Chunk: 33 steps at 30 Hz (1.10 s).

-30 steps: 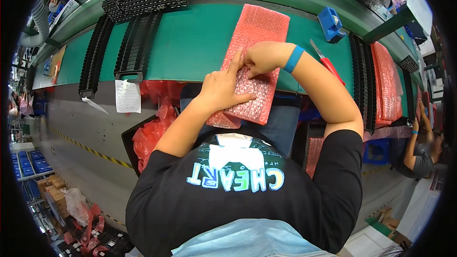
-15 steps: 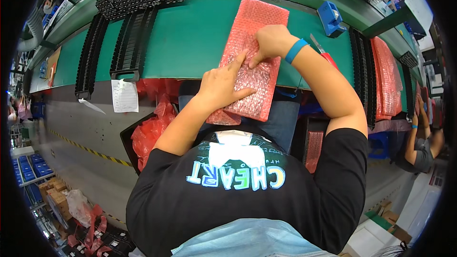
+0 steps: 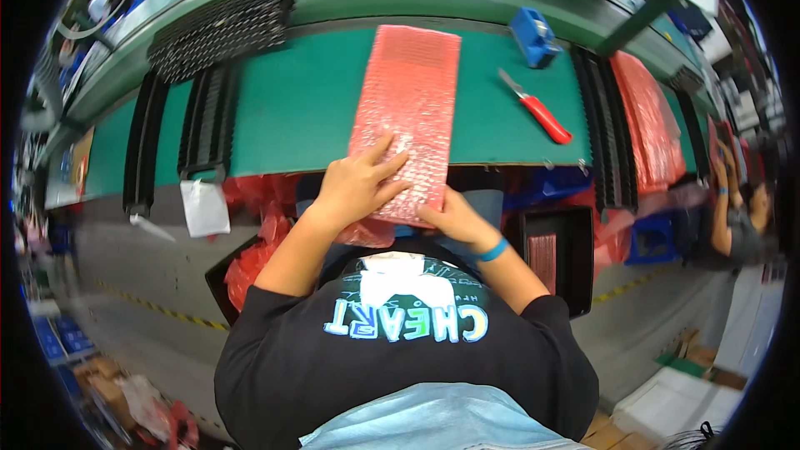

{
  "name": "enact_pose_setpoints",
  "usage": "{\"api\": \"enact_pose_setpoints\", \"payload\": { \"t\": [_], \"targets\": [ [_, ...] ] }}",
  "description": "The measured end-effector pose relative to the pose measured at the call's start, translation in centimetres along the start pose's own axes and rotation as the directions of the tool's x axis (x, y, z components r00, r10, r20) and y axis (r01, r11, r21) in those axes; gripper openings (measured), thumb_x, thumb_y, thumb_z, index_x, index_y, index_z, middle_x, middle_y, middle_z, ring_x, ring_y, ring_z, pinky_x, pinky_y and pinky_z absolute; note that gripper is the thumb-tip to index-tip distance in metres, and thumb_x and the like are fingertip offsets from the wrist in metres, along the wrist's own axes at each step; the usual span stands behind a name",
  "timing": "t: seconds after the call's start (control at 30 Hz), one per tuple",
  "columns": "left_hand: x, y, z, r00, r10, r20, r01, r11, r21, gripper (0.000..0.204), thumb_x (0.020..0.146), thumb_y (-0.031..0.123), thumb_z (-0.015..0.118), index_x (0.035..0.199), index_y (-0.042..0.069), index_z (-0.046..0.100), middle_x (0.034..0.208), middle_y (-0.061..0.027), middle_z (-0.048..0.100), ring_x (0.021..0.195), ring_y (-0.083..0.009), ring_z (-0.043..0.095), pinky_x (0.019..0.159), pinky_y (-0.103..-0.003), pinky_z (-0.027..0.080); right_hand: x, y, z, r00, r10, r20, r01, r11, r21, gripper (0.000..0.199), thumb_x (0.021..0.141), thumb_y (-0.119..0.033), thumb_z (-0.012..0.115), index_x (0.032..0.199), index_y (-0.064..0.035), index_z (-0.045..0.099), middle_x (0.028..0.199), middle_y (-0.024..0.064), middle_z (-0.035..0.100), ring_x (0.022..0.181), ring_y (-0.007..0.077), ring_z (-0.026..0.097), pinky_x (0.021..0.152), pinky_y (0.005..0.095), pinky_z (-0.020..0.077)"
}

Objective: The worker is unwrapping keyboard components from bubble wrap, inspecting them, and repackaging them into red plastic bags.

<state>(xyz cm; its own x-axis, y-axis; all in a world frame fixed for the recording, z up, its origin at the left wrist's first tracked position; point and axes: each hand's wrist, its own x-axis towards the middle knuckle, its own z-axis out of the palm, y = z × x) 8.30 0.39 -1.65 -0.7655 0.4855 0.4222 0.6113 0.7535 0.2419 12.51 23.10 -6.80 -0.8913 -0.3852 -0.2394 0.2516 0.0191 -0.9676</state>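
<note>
A long pink bubble-wrap bag (image 3: 410,87) lies on the green bench top, its near end sticking out over the front edge toward my body. My left hand (image 3: 354,187) rests on its lower left part, fingers spread over the bubbles. At the near right corner my right hand (image 3: 457,218) grips the bag, thumb on top and the other fingers hidden beneath. Whatever is inside the bag cannot be made out. A further piece of pink wrap (image 3: 367,234) shows below my left hand.
A red-handled knife (image 3: 546,119) lies right of the bag, blade out, with a blue tape dispenser (image 3: 533,37) behind it. Black slotted racks (image 3: 207,117) stand at left, another rack (image 3: 607,129) at right beside stacked pink bags (image 3: 646,121). A black bin (image 3: 575,262) sits below the bench.
My right hand has moved from the bag's middle down to its near right corner. My left hand stays on the bag. The view has shifted, and the whole knife now shows.
</note>
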Motion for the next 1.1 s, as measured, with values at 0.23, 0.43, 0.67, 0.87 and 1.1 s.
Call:
{"api": "enact_pose_setpoints", "payload": {
  "t": [0.23, 0.43, 0.67, 0.87, 1.1],
  "targets": [
    [-0.5, 3.0, -3.9, 0.986, 0.154, -0.062, -0.164, 0.958, -0.236, 0.029, 0.079, 0.020, 0.077, 0.107, 0.013, 0.076, 0.145, -0.0104, 0.054, 0.063, -0.0176, 0.063, 0.057, -0.026, 0.050, -1.9, -3.6, -0.1, 0.999, -0.047, -0.005, 0.041, 0.808, 0.587, 0.047, 0.087, -0.006, 0.064, 0.131, 0.0006, 0.048, 0.097, 0.0173, 0.069, 0.069, 0.0242, 0.069, 0.054, 0.0245, 0.0532],
    [-1.4, 0.9, -3.6, 0.937, -0.255, -0.239, 0.061, 0.791, -0.608, 0.030, 0.082, 0.008, 0.072, 0.111, 0.003, 0.072, 0.134, -0.0190, 0.061, 0.057, -0.0074, 0.048, 0.052, -0.020, 0.039, -9.7, -6.1, -6.9, 0.952, -0.249, -0.177, 0.305, 0.795, 0.524, 0.052, 0.081, 0.000, 0.064, 0.130, 0.0032, 0.048, 0.103, 0.0201, 0.068, 0.066, 0.0254, 0.068, 0.051, 0.0267, 0.0502],
    [0.2, -4.1, 1.4, 0.873, -0.435, -0.222, 0.174, 0.702, -0.691, 0.025, 0.088, 0.007, 0.067, 0.113, 0.002, 0.071, 0.116, -0.0166, 0.070, 0.056, -0.0041, 0.043, 0.051, -0.018, 0.034, -18.9, -8.5, -16.8, 0.458, -0.495, -0.739, 0.668, 0.740, -0.081, 0.051, 0.080, 0.003, 0.062, 0.130, 0.0024, 0.053, 0.095, 0.0099, 0.066, 0.067, 0.0158, 0.061, 0.055, 0.0212, 0.0472],
    [1.1, -4.5, 1.8, 0.791, -0.611, 0.016, 0.424, 0.530, -0.734, 0.023, 0.092, 0.009, 0.064, 0.112, 0.001, 0.071, 0.104, -0.0085, 0.074, 0.061, -0.0056, 0.046, 0.055, -0.018, 0.037, -20.2, -12.4, -32.4, 0.395, -0.437, -0.808, 0.514, 0.834, -0.200, 0.036, 0.085, -0.004, 0.064, 0.121, -0.0019, 0.059, 0.087, 0.0073, 0.066, 0.051, 0.0132, 0.054, 0.041, 0.0213, 0.0426],
    [1.4, -5.8, 2.1, 0.798, -0.602, 0.007, 0.412, 0.537, -0.737, 0.028, 0.095, 0.021, 0.063, 0.113, 0.001, 0.072, 0.096, -0.0071, 0.073, 0.087, -0.0158, 0.067, 0.076, -0.024, 0.050, -22.6, -10.0, -53.8, 0.548, -0.332, -0.767, 0.347, 0.925, -0.153, 0.023, 0.089, -0.011, 0.065, 0.111, -0.0053, 0.067, 0.091, 0.0060, 0.067, 0.068, 0.0161, 0.061, 0.055, 0.0251, 0.0483]
  ]
}}
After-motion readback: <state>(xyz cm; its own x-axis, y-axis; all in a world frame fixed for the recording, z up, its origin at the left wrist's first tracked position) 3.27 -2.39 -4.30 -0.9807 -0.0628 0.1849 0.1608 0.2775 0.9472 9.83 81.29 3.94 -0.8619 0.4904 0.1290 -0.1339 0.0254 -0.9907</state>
